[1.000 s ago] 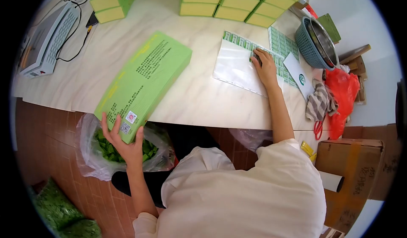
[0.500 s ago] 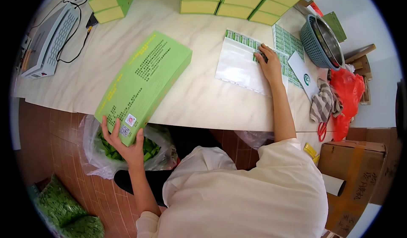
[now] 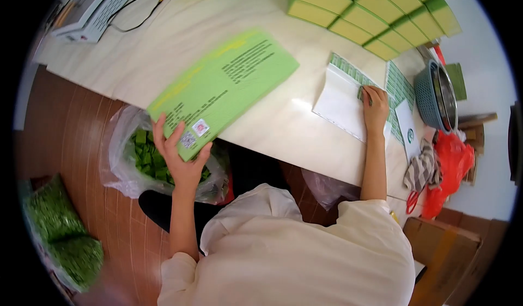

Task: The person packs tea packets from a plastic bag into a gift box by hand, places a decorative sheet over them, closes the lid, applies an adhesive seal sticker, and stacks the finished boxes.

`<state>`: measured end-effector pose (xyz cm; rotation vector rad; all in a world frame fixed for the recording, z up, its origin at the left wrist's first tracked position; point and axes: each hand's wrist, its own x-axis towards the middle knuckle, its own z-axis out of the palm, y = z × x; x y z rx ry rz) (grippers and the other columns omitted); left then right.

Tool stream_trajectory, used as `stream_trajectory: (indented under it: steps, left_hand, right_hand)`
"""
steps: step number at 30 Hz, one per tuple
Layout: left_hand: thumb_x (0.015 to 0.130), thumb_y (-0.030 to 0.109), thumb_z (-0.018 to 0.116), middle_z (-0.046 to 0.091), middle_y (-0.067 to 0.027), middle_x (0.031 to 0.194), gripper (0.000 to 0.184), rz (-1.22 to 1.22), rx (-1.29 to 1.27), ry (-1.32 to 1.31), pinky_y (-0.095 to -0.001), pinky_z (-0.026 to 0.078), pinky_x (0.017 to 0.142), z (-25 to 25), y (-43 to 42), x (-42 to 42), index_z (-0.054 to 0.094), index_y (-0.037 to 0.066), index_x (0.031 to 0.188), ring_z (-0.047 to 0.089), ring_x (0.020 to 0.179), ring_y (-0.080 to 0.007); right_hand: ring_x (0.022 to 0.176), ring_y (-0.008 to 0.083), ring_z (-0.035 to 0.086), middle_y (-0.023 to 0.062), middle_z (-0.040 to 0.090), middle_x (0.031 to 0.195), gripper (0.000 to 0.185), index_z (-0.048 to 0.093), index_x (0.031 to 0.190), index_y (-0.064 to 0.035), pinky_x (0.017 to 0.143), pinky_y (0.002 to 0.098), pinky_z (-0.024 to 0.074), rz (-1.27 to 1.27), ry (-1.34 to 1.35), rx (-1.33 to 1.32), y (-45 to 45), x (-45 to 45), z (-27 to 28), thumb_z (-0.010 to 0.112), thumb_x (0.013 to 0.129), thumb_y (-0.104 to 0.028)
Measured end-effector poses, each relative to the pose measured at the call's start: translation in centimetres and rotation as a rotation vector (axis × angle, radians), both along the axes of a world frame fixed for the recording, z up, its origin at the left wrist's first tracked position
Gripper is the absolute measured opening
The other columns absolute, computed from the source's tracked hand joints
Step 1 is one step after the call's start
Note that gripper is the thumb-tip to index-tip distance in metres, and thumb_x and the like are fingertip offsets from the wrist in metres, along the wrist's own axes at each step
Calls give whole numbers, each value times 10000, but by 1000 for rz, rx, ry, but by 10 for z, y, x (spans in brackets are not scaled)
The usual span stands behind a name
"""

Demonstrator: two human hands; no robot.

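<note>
While the left hand (image 3: 180, 156) grips the near end of the green box (image 3: 223, 93), its fingers are spread over the printed face and its thumb lies along the opposite edge. The box rests on the table (image 3: 294, 126), with the gripped end projecting past the table edge. Dark print runs in lines across the upper face; the characters are too small to read. Yellow print follows one long side and is equally illegible. Two square codes sit near the gripped end: a red-centred code (image 3: 200, 127) and a grey code (image 3: 188, 139).

The right hand (image 3: 376, 107) rests on the label sheet (image 3: 343, 102), with fingers bent and drawn together at a small green label (image 3: 360, 92). Whether they pinch it cannot be told. Rows of green labels line the sheet's far edge; their wording cannot be read. Just beside the right hand lies a white card (image 3: 404, 121) bearing a round green emblem (image 3: 410, 135). Beyond the sheet stand stacked boxes (image 3: 376, 14) with yellow end faces.
</note>
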<state>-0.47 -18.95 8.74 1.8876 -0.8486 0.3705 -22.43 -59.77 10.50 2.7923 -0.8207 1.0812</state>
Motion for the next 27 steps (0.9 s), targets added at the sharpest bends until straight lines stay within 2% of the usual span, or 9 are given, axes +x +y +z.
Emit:
stream_trajectory:
  steps: [1,6,11,15,18,20,22,23,27]
  left_hand:
    - [739,286,767,284,-179,1438,612,9,27,-55,-500,250,1079,1,0,1,482,92,1244,286,1322,-361]
    - [719,304,781,307,-180,1430,625,35,17,-68,-506,231,1094,-2,1,3,492,99,1234,274,1336,-371]
    - [716,294,783,312,-166,1429,615,17,10,-67,-528,221,1101,-3,2,4,495,113,1228,252,1349,-394]
    - [704,282,792,315,-163,1425,620,32,-3,-59,-544,219,1103,-1,2,4,496,122,1225,239,1354,-415]
    - [661,270,815,343,-139,1405,633,34,-41,-50,-555,267,1071,0,1,4,520,149,1208,237,1341,-459]
    - [657,265,815,348,-133,1404,624,32,-28,-43,-555,269,1072,2,1,4,528,152,1200,237,1340,-459]
    - [658,266,814,348,-134,1404,620,34,-32,-45,-556,268,1072,2,1,4,529,152,1198,238,1339,-461]
    - [660,268,813,347,-135,1404,616,30,-34,-47,-558,267,1073,1,1,4,531,153,1196,239,1338,-463]
    - [678,254,806,326,-160,1418,626,20,-13,-68,-560,234,1094,0,3,5,510,130,1216,220,1359,-450]
  right_hand:
    - [826,264,597,70,661,895,97,682,867,-38,736,345,497,3,19,-11,2,1,1,695,773,-61]
    - [801,255,592,87,649,867,115,625,824,-13,710,325,483,63,2,111,5,2,2,706,765,-70]
    - [772,188,599,101,645,946,192,550,981,-2,704,311,469,65,-135,303,-3,-12,-7,569,897,-173]
    - [835,155,576,138,629,1061,130,427,1047,-27,745,276,457,216,-430,647,-16,-17,-17,438,940,-100]
    - [849,161,571,97,621,1109,303,445,1179,-21,744,303,472,118,-192,456,-8,-11,-10,496,890,-96]
    - [872,183,581,81,637,1088,279,523,1137,-26,760,314,472,87,-155,440,11,-3,3,514,860,-58]
    - [900,204,586,79,653,1041,220,603,1048,-32,769,315,472,50,99,214,2,-5,-3,526,842,-38]
    - [902,221,603,101,658,985,145,633,931,-27,771,316,478,145,54,63,0,-2,-4,523,837,-18]
    - [877,228,624,117,651,993,164,580,985,-18,775,320,485,74,-17,282,-2,-9,-9,450,885,-17]
